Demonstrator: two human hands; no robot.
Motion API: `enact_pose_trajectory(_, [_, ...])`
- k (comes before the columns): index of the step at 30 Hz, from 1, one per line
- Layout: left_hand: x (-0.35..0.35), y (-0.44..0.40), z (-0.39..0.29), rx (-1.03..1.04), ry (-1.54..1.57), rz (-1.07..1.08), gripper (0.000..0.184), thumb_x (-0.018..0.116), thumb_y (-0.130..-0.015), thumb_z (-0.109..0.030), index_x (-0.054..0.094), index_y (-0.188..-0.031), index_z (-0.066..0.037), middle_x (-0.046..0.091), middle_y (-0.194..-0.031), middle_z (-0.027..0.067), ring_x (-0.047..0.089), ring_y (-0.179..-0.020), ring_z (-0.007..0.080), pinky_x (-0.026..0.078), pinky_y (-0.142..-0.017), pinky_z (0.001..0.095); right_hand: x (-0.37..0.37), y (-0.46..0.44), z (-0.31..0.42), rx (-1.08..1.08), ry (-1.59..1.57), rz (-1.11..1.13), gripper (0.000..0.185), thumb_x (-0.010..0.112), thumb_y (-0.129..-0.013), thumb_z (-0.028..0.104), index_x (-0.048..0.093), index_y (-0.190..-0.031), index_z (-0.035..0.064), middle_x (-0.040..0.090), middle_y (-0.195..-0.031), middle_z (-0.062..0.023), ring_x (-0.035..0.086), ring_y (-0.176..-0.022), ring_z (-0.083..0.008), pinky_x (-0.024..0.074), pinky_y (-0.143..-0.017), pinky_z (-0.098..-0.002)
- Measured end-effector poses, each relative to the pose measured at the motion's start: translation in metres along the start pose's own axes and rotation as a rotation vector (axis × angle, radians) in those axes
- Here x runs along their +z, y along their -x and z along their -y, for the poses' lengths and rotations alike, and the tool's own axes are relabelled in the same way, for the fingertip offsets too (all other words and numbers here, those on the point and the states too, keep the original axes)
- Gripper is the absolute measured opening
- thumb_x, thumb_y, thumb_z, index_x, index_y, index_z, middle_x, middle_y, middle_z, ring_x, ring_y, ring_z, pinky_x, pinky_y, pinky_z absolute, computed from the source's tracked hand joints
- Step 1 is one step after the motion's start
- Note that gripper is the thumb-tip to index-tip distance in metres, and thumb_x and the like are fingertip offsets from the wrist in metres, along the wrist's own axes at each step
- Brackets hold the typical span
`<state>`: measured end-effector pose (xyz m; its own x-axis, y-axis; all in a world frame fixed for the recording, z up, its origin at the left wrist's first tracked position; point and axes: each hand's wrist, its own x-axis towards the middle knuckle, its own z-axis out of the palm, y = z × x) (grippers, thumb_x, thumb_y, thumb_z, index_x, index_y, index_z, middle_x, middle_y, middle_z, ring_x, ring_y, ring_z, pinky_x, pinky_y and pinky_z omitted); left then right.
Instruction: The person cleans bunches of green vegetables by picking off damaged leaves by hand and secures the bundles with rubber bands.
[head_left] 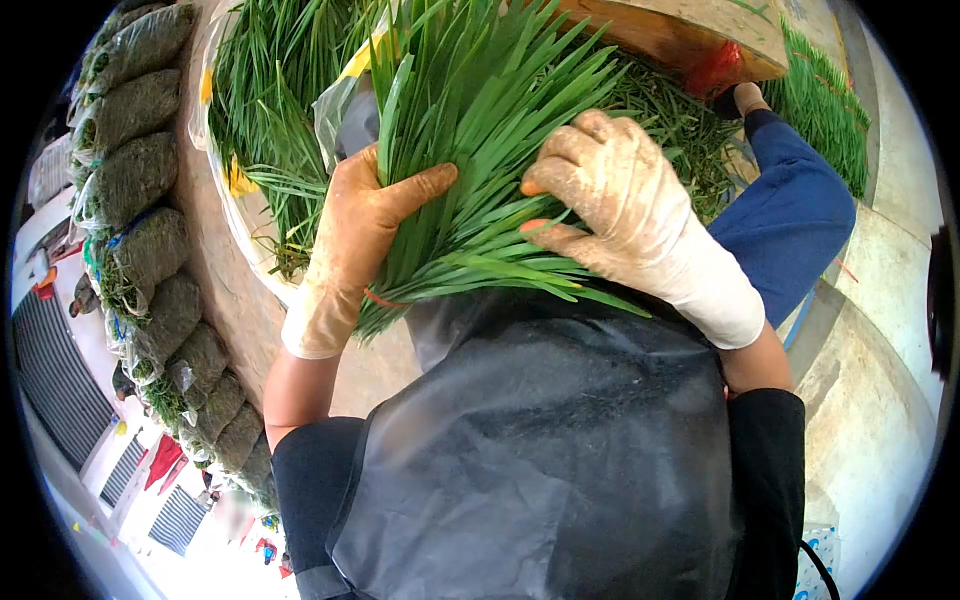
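Note:
My left hand (370, 225), in a stained tan glove, is closed round a thick bunch of long flat green leaves (480, 130) that look like garlic chives. A thin red band (385, 300) goes round the lower end of the bunch, just below that hand. To the right, my right hand (625, 205), in a dirty pale glove, hovers at the edge of the leaves. Its fingers are bent, with thumb and forefinger apart and leaf tips close to the gap.
Loose green leaves (280, 100) fill a plastic-lined container at the left. Farther left, packed bundles (130, 180) stand in a long row. A wooden board (680, 30) is at the top, above leaf scraps (690, 150). More leaves (815, 110) stand at the right, beyond a blue trouser leg (790, 210).

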<state>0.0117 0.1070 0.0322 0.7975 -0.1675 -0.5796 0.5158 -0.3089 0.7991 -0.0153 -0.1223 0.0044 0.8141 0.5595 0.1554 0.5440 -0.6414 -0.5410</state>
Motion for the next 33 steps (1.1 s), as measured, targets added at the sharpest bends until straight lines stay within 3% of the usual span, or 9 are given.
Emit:
enact_pose_trajectory(4, [-0.002,-0.004,0.001,0.007,-0.084,-0.009,0.030,0.071,-0.083,-0.018,0.066,-0.102,0.005,0.070,-0.089,0.0075,0.063,-0.075,0.0112,0.051,-0.071,0.0265,0.013,-0.008,0.009,-0.066,0.095,0.041,0.027,0.074,-0.070,0.029,0.064,-0.089,0.0131,0.058,-0.091,-0.0018,0.054,-0.095,-0.0222,0.0427,-0.079,-0.0380])
enact_pose_trajectory(10, [-0.007,-0.011,0.001,-0.005,0.030,-0.016,0.031,0.071,-0.082,-0.019,0.066,-0.102,0.004,0.070,-0.087,0.0074,0.064,-0.074,0.0128,0.051,-0.071,0.0273,0.024,-0.003,0.021,-0.123,-0.073,-0.322,0.013,0.072,-0.074,0.020,0.064,-0.080,0.0116,0.060,-0.080,-0.0025,0.058,-0.075,-0.0210,0.0451,-0.068,-0.0352])
enact_pose_trajectory(15, [-0.014,-0.015,0.003,-0.010,0.085,-0.021,0.030,0.070,-0.083,-0.017,0.066,-0.103,0.005,0.070,-0.089,0.0097,0.066,-0.074,0.0137,0.052,-0.068,0.0267,-0.013,0.011,-0.025,0.503,-0.973,-0.460,0.017,0.070,-0.086,0.020,0.070,-0.091,0.0042,0.067,-0.087,-0.0059,0.062,-0.083,-0.0122,0.0478,-0.076,-0.0250])
enact_pose_trajectory(16, [-0.015,-0.016,0.003,-0.014,0.123,-0.022,0.030,0.070,-0.084,-0.017,0.065,-0.104,0.005,0.070,-0.089,0.0101,0.066,-0.074,0.0143,0.053,-0.068,0.0266,-0.016,0.017,-0.051,0.414,-0.525,-0.321,0.020,0.072,-0.084,0.020,0.070,-0.097,0.0047,0.067,-0.091,-0.0077,0.063,-0.090,-0.0175,0.0479,-0.082,-0.0293])
enact_pose_trajectory(18, [-0.015,-0.018,0.004,-0.019,0.130,-0.012,0.030,0.069,-0.084,-0.017,0.065,-0.104,0.005,0.070,-0.090,0.0102,0.066,-0.073,0.0148,0.053,-0.068,0.0268,-0.020,0.023,-0.069,0.269,0.437,-0.441,0.024,0.073,-0.081,0.019,0.069,-0.101,0.0055,0.066,-0.097,-0.0091,0.061,-0.098,-0.0243,0.0465,-0.087,-0.0347])
enact_pose_trajectory(22, [-0.014,-0.021,-0.002,-0.055,0.078,0.004,0.030,0.070,-0.083,-0.017,0.065,-0.104,0.005,0.070,-0.090,0.0101,0.066,-0.072,0.0149,0.053,-0.068,0.0270,-0.057,0.024,-0.015,0.169,-0.062,-0.431,0.019,0.070,-0.082,0.015,0.070,-0.098,0.0054,0.066,-0.096,-0.0089,0.061,-0.087,-0.0250,0.0478,-0.081,-0.0327])
enact_pose_trajectory(27, [-0.011,-0.025,0.005,-0.016,0.085,-0.019,0.030,0.070,-0.083,-0.017,0.065,-0.104,0.004,0.070,-0.089,0.0095,0.066,-0.072,0.0144,0.053,-0.067,0.0270,0.002,-0.006,0.027,-0.027,0.121,-0.027,0.026,0.072,-0.077,0.035,0.066,-0.083,0.0094,0.059,-0.085,-0.0032,0.057,-0.087,-0.0231,0.0438,-0.075,-0.0353])
enact_pose_trajectory(30, [-0.013,-0.022,0.005,-0.021,0.054,-0.021,0.030,0.070,-0.083,-0.016,0.065,-0.104,0.004,0.070,-0.089,0.0093,0.066,-0.072,0.0143,0.053,-0.068,0.0269,0.027,-0.010,0.028,-0.099,0.103,-0.132,0.025,0.070,-0.081,0.033,0.066,-0.081,0.0079,0.060,-0.083,-0.0033,0.058,-0.084,-0.0240,0.0443,-0.072,-0.0350])
enact_pose_trajectory(33, [-0.018,-0.020,0.006,-0.043,0.087,-0.021,0.030,0.070,-0.083,-0.016,0.065,-0.105,0.004,0.070,-0.090,0.0092,0.066,-0.073,0.0145,0.053,-0.068,0.0270,-0.018,-0.009,0.005,0.216,-0.522,-0.411,0.011,0.071,-0.081,0.016,0.067,-0.081,0.0057,0.064,-0.077,-0.0081,0.063,-0.079,-0.0262,0.0494,-0.072,-0.0383])
